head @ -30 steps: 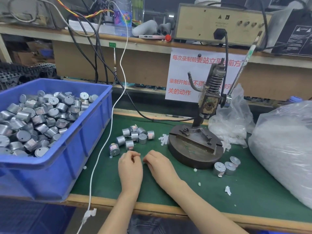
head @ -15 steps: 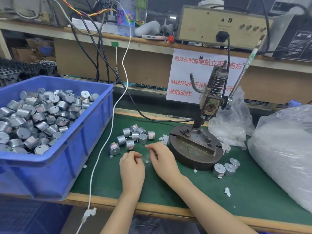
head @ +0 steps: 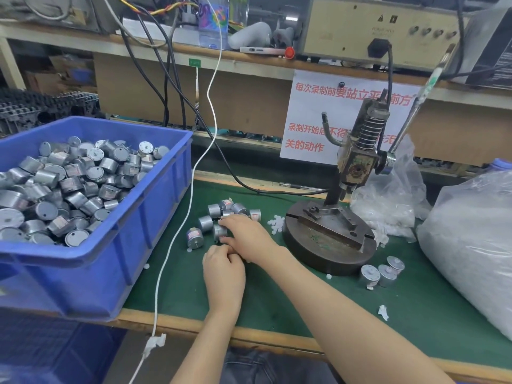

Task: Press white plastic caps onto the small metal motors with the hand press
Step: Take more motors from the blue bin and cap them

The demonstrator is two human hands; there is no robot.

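Loose small metal motors (head: pixel 214 210) lie in a cluster on the green mat, left of the hand press (head: pixel 357 167). My right hand (head: pixel 249 238) reaches into the cluster, and its finger and thumb pinch one motor (head: pixel 220 231). Just below it my left hand (head: pixel 224 270) rests on the mat with fingers curled; nothing shows inside them. A small heap of white plastic caps (head: pixel 277 224) sits beside the press's round base (head: pixel 327 254). The press fixture holds nothing and its lever (head: pixel 415 103) is up. Three motors (head: pixel 379 273) stand to the right of the base.
A blue bin (head: pixel 110 253) full of motors fills the left side. At the right edge lies a large clear bag (head: pixel 471 245), with a smaller bag (head: pixel 393 195) behind the press. A white cable (head: pixel 177 231) runs down over the mat's front edge. Stray caps dot the mat.
My right hand has moved up and left from beside the left hand into the motor cluster and closed on a motor. The left hand has barely moved.
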